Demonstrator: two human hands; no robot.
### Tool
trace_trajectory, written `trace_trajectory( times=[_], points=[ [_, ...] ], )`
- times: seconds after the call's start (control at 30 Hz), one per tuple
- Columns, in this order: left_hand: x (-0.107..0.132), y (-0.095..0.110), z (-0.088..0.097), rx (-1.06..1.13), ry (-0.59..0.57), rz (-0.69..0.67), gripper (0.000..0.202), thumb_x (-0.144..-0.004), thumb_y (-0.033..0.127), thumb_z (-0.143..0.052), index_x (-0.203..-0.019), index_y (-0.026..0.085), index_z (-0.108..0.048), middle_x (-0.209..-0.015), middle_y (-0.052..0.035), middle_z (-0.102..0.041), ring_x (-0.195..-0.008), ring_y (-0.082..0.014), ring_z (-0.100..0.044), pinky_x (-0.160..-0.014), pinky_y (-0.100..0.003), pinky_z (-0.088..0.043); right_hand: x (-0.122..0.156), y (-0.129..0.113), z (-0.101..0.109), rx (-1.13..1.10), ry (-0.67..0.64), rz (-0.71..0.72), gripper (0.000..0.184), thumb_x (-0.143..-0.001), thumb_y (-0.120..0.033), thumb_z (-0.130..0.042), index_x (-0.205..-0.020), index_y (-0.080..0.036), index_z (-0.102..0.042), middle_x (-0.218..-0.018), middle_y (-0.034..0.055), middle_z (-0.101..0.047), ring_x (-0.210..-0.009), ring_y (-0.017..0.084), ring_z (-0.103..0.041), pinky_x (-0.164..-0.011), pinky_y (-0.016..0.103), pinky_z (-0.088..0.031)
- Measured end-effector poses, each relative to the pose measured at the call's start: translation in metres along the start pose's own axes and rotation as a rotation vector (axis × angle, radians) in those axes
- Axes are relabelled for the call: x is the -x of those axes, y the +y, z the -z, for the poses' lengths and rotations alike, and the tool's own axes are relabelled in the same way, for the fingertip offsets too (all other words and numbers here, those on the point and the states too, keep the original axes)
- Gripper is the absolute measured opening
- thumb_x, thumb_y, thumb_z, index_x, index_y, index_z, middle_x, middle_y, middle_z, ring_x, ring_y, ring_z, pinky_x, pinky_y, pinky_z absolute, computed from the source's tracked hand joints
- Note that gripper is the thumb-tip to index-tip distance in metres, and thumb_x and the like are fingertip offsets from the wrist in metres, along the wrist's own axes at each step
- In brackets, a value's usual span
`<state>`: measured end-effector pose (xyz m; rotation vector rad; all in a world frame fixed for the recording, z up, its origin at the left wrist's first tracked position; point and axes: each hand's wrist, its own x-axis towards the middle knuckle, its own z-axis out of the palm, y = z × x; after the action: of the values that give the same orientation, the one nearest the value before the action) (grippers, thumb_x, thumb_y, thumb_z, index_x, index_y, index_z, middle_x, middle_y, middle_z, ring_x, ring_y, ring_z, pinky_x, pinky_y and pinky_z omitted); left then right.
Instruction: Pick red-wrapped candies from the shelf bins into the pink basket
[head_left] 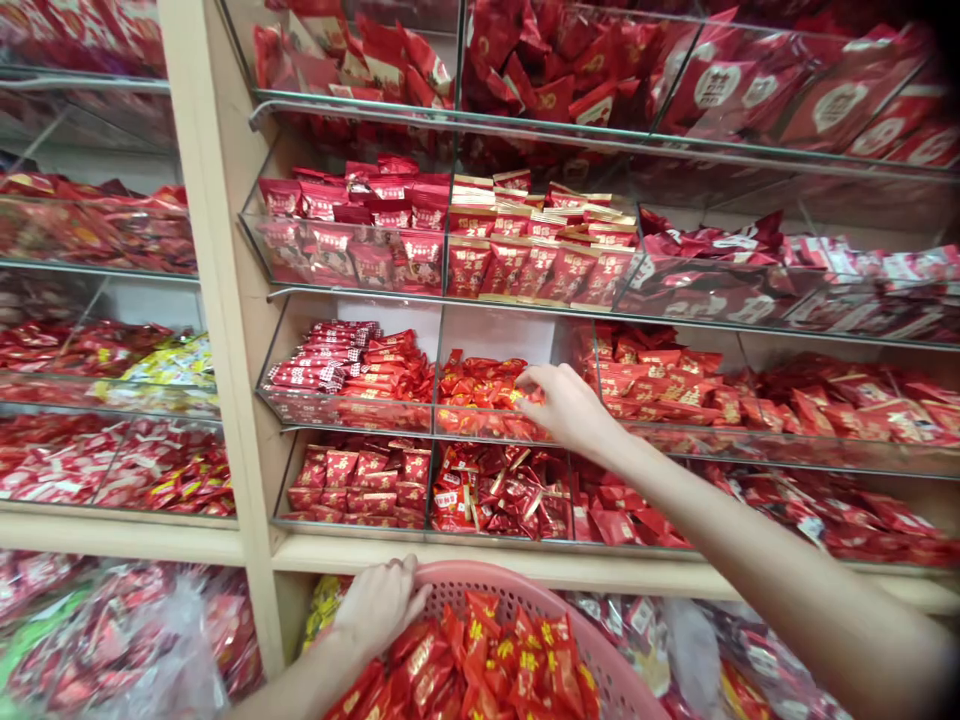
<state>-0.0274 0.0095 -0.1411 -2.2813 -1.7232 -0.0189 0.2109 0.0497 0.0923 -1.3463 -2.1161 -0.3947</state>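
My right hand (566, 405) reaches into a clear bin (495, 425) of small red-and-gold wrapped candies (472, 385) on the third shelf row. Its fingers curl down onto the candies at the bin's right side. I cannot make out exactly what they hold. My left hand (379, 600) grips the rim of a pink plastic basket (600, 660) at the bottom. The basket holds a heap of red candy packets with yellow print (487, 665).
Cream wooden shelving (217, 330) carries several rows of clear acrylic bins full of red wrapped sweets. A bin with yellow packets (176, 365) sits at the left. Bagged candies in clear plastic (112, 640) lie on the lowest level on both sides of the basket.
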Motion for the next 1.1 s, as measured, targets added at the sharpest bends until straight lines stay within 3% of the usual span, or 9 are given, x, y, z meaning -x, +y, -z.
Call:
trace_trajectory(
  times=[0.2,0.33,0.43,0.53,0.7,0.8,0.87,0.97,1.1],
  points=[
    [0.001,0.0,-0.006,0.012,0.007,0.021,0.04,-0.088,0.038,-0.033,-0.105,0.011,-0.058,-0.081,-0.014,-0.068,-0.073,-0.03,-0.065,-0.061,-0.04,-0.05,-0.054,0.021,-0.021,0.072,-0.219,-0.189,0.052,-0.066,-0.042,-0.068,-0.111,-0.018,-0.057,-0.097,0.0086,-0.065,-0.094,0.026,-0.056,-0.075,0.033,-0.043],
    [-0.001,-0.003,-0.012,0.028,0.003,0.02,0.042,-0.088,0.037,-0.033,-0.11,0.01,-0.056,-0.082,-0.0143,-0.068,-0.074,-0.0299,-0.065,-0.063,-0.041,-0.049,-0.059,0.027,-0.032,0.043,-0.287,-0.212,0.044,-0.06,-0.039,-0.072,-0.098,-0.019,-0.064,-0.094,0.0063,-0.067,-0.09,0.024,-0.059,-0.075,0.032,-0.044],
    [-0.002,-0.004,-0.014,0.029,0.01,0.018,0.044,-0.088,0.036,-0.033,-0.115,0.009,-0.054,-0.086,-0.0159,-0.067,-0.078,-0.0298,-0.064,-0.066,-0.041,-0.048,-0.055,0.027,-0.037,0.011,-0.268,-0.199,0.031,-0.062,-0.034,-0.069,-0.09,-0.022,-0.067,-0.093,0.0037,-0.067,-0.092,0.023,-0.059,-0.079,0.033,-0.042],
    [0.0,-0.004,-0.015,0.035,0.014,0.023,0.042,-0.088,0.033,-0.033,-0.117,0.01,-0.053,-0.089,-0.0164,-0.067,-0.081,-0.0281,-0.063,-0.069,-0.038,-0.047,-0.053,0.028,-0.038,-0.042,-0.211,-0.174,0.031,-0.063,-0.03,-0.068,-0.092,-0.021,-0.066,-0.095,0.0048,-0.067,-0.095,0.024,-0.058,-0.081,0.036,-0.041],
    [0.001,-0.004,-0.016,-0.008,0.027,0.005,0.042,-0.088,0.032,-0.032,-0.117,0.011,-0.055,-0.09,-0.0165,-0.067,-0.08,-0.0293,-0.063,-0.068,-0.04,-0.048,-0.051,0.03,-0.02,-0.192,-0.076,-0.139,0.03,-0.068,-0.026,-0.064,-0.096,-0.014,-0.064,-0.091,0.0068,-0.067,-0.086,0.021,-0.06,-0.075,0.031,-0.044],
    [0.001,-0.004,-0.012,-0.013,0.033,-0.003,0.043,-0.088,0.031,-0.032,-0.118,0.008,-0.054,-0.089,-0.017,-0.067,-0.079,-0.0304,-0.064,-0.067,-0.041,-0.049,-0.03,0.024,0.001,-0.331,0.024,-0.109,0.033,-0.076,-0.03,-0.058,-0.104,-0.014,-0.06,-0.092,0.0056,-0.067,-0.082,0.016,-0.06,-0.073,0.027,-0.045],
    [0.002,-0.003,-0.007,-0.013,0.024,0.01,0.044,-0.088,0.032,-0.032,-0.118,0.007,-0.053,-0.087,-0.0171,-0.068,-0.079,-0.0306,-0.064,-0.067,-0.042,-0.049,-0.002,0.016,0.012,-0.579,0.052,-0.093,0.037,-0.077,-0.033,-0.058,-0.108,-0.014,-0.056,-0.097,0.0061,-0.065,-0.081,0.015,-0.06,-0.073,0.027,-0.046],
    [0.004,-0.002,0.001,0.005,0.001,0.02,0.042,-0.089,0.034,-0.032,-0.112,0.009,-0.056,-0.087,-0.0167,-0.068,-0.078,-0.0294,-0.064,-0.067,-0.04,-0.049,0.052,0.006,0.01,-1.013,-0.088,-0.151,0.04,-0.072,-0.036,-0.065,-0.105,-0.017,-0.057,-0.098,0.005,-0.064,-0.078,0.014,-0.059,-0.071,0.028,-0.048],
    [0.004,-0.001,0.007,0.005,0.005,0.001,0.044,-0.089,0.036,-0.031,-0.114,0.007,-0.054,-0.087,-0.0169,-0.068,-0.078,-0.0298,-0.065,-0.066,-0.04,-0.048,0.119,0.005,-0.02,-1.214,-0.289,-0.367,0.041,-0.068,-0.036,-0.071,-0.103,-0.019,-0.058,-0.091,0.0014,-0.064,-0.075,0.012,-0.058,-0.069,0.027,-0.047]
  ],
)
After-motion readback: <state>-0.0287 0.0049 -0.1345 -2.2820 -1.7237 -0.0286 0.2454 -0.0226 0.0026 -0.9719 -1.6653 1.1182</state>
